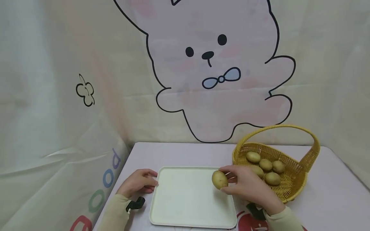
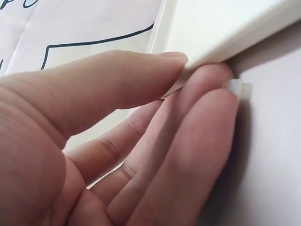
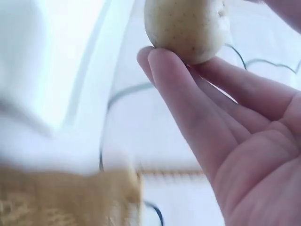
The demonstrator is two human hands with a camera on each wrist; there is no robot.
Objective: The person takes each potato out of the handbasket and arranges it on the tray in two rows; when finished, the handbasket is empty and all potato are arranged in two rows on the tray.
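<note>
My right hand pinches a potato between thumb and fingers, above the right part of a white rectangular tray. The right wrist view shows the same speckled potato at the fingertips. At the tray's left edge is my left hand. In the left wrist view, its thumb lies on the tray's rim and the fingers curl against the side and underneath. A yellow wicker basket with a tall handle stands right of the tray, holding several potatoes.
A pale cloth covers the table, with a red print near the front, partly under my right wrist. Behind it hangs a curtain with a cartoon animal. Another curtain borders the left side. Both wrists wear dark camera mounts.
</note>
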